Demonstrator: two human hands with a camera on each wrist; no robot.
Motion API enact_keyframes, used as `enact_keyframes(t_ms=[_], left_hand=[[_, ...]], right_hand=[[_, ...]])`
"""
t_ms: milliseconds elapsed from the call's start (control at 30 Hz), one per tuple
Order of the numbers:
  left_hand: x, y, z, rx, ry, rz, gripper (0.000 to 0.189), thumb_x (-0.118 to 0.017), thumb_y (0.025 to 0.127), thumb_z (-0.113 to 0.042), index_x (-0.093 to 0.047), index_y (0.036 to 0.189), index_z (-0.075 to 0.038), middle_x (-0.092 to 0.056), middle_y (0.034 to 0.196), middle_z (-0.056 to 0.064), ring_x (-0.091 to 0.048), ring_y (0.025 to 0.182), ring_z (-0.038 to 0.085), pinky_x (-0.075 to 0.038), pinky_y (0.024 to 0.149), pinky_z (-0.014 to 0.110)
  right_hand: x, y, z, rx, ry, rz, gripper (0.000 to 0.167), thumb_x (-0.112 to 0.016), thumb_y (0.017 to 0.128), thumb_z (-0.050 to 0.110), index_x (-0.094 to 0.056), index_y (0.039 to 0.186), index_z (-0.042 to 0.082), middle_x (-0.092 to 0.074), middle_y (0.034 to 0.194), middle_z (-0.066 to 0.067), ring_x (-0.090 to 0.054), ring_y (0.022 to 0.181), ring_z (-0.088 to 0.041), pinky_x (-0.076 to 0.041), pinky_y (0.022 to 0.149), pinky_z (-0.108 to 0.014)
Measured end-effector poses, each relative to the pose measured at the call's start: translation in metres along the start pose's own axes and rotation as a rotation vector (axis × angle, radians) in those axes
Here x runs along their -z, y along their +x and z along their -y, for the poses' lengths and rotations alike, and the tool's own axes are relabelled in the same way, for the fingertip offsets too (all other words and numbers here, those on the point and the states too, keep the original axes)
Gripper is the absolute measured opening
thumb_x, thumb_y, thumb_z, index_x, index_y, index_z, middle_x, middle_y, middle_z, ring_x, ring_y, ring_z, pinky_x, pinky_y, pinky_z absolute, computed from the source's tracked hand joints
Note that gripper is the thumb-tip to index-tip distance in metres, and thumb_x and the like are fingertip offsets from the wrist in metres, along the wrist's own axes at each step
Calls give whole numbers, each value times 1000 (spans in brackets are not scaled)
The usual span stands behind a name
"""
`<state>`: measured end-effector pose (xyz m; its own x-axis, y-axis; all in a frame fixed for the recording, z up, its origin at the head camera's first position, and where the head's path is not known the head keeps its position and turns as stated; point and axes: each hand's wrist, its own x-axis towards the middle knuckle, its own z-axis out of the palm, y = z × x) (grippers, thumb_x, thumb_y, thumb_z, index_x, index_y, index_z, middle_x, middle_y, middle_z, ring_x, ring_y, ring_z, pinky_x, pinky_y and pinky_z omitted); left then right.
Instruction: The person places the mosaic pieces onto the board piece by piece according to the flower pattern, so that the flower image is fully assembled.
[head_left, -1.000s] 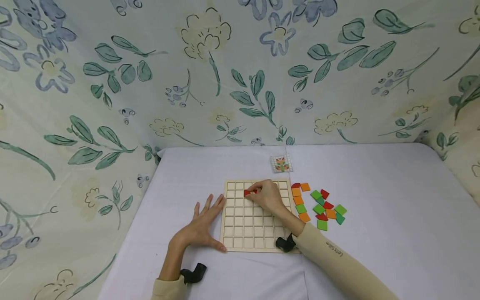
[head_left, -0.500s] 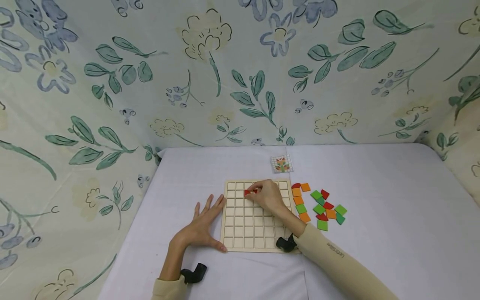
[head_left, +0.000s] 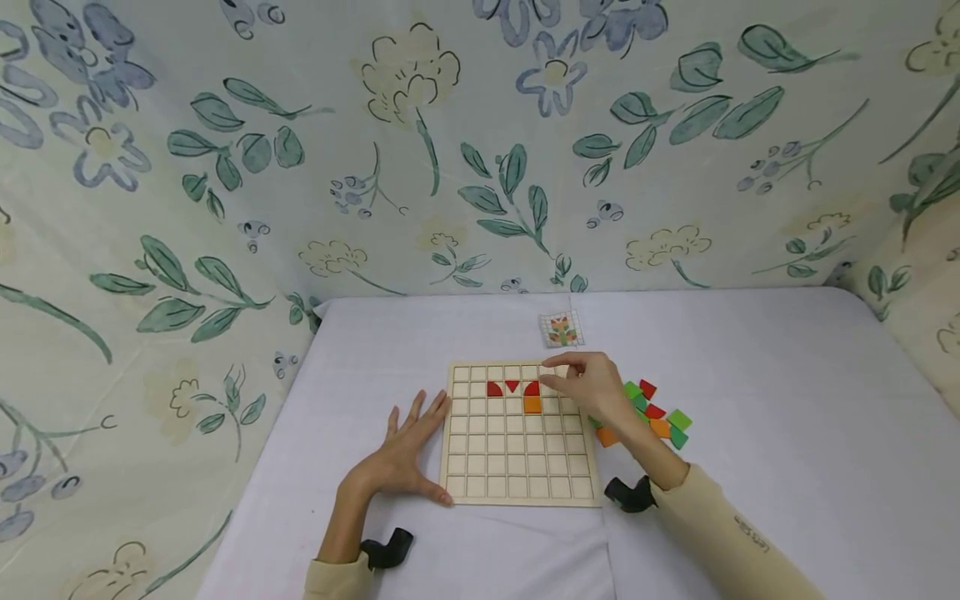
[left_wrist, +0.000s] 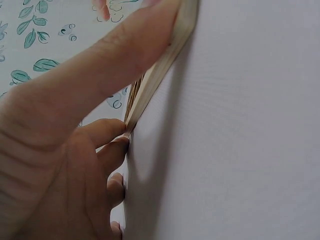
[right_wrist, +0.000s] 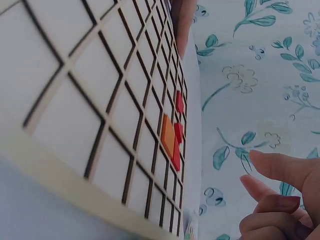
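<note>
A wooden grid board (head_left: 487, 450) lies on the table. In its upper rows sit a red quarter-round tile (head_left: 494, 389), a small red triangle (head_left: 512, 386), another red quarter-round tile (head_left: 532, 388) and, below that, an orange square tile (head_left: 532, 405). My left hand (head_left: 401, 454) lies spread along the board's left side, thumb at the near corner; the left wrist view shows the thumb (left_wrist: 100, 65) against the wooden edge. Over the board's upper right is my right hand (head_left: 596, 387), thumb and forefinger apart. The right wrist view shows nothing between those fingertips (right_wrist: 260, 160).
Loose red, green and orange tiles lie right of the board, among them a light green square (head_left: 679, 419); my right hand hides some. Behind the board lies a small pattern card (head_left: 561, 330). White cloth (head_left: 787, 383) covers the table, and a floral curtain (head_left: 420, 208) hangs behind.
My right hand has let go of the red tile at the left and moved right, uncovering the other red tiles and the orange square. The left hand stays where it was.
</note>
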<state>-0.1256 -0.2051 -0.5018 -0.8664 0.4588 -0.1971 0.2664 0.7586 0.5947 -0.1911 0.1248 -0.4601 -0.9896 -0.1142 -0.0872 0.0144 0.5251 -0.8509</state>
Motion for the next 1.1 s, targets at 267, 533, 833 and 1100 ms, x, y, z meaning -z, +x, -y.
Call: enact_keyframes(t_ms=[267,533,833,1100], left_hand=[[0,0,0,-2,0,-1,147,-101,54,-48,-14,167,-14,-5,176,2,11,162,37,13,126,69],[0,0,0,-4,0,0,147,-101,54,-48,-14,167,-13,-6,176,3,11,162,37,13,125,70],[0,-1,2,-9,3,0,147,-100,54,-49,-13,167,-13,-5,176,4,11,162,38,13,125,70],[-1,0,4,-11,-5,2,147,-100,54,-50,-12,167,-14,-5,176,2,11,162,36,14,125,69]], right_hand=[[49,-6,-27,-57,-59,-75,34,-76,94,27,-75,123,8,-40,68,-2,-35,53,-14,-25,46,-23],[73,-7,-59,-109,-115,-64,38,-74,96,23,-71,130,5,-40,67,-2,-37,54,-15,-28,45,-25],[75,1,-78,-227,-94,5,47,-75,95,26,-66,138,8,-40,69,-2,-43,64,-20,-33,51,-27],[69,8,-79,-254,-98,30,48,-76,94,23,-66,137,6,-39,62,1,-40,57,-18,-29,50,-25]])
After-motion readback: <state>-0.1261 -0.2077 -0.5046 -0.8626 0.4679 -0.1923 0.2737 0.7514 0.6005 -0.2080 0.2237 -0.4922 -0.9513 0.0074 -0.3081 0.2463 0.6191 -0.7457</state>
